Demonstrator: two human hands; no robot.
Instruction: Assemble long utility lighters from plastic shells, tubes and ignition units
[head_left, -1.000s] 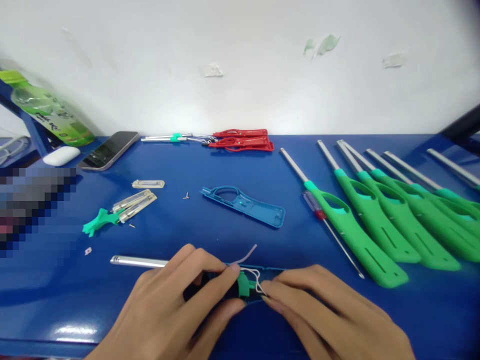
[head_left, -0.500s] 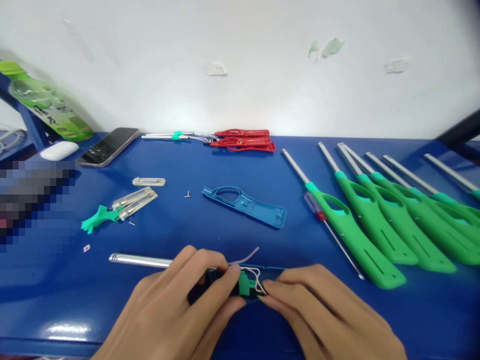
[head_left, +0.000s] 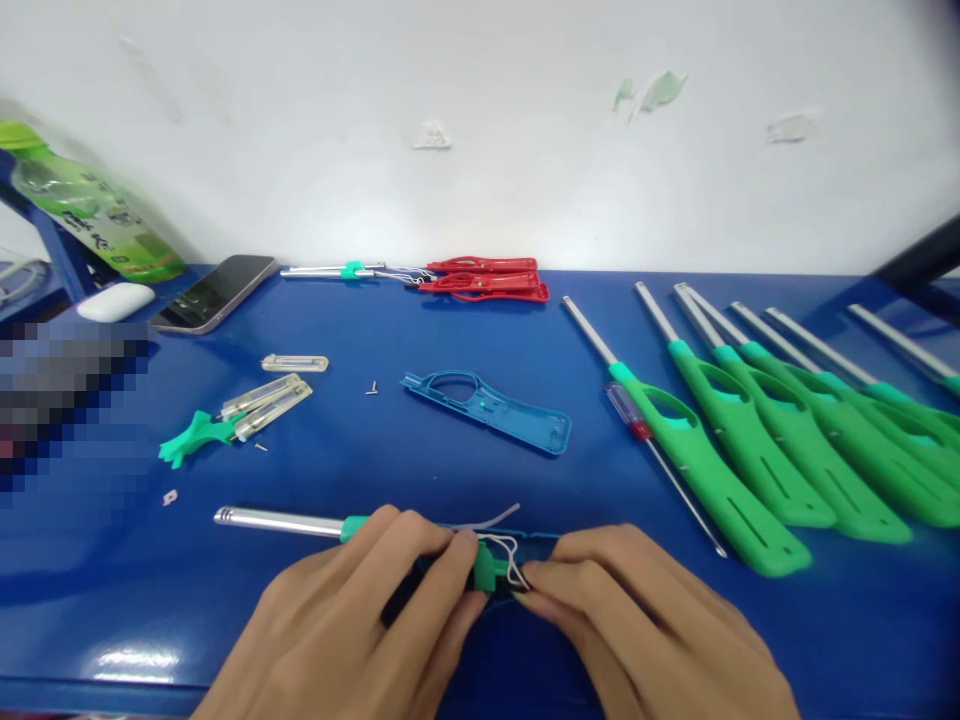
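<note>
Low in the view, my left hand (head_left: 352, 620) is closed over an opened stick lighter, thumb and fingertips pressing around its green trigger (head_left: 484, 570). The lighter's metal tube (head_left: 279, 521) points left out of a teal collar (head_left: 352, 527). My right hand (head_left: 637, 610) pinches a small black part (head_left: 519, 588) at the trigger's right end, where looped white wires (head_left: 512, 549) come up. Beneath both hands lies a blue half shell (head_left: 534, 545), mostly covered. A thin pale tube (head_left: 495, 519) sticks up behind my left fingertips. The matching blue half shell (head_left: 517, 420) lies farther back, hollow side up.
Several green lighters (head_left: 720, 480) lie at right beside a screwdriver (head_left: 660, 460). Red shells (head_left: 487, 285) rest by the wall. On the left are clear fuel tanks (head_left: 274, 405), green triggers (head_left: 193, 437), screws (head_left: 372, 388), a phone (head_left: 216, 293), a white case (head_left: 116, 302) and a bottle (head_left: 97, 215).
My left hand has shifted slightly, so the teal collar on the lighter's tube now shows. Both hands keep their hold, and the view has moved a little.
</note>
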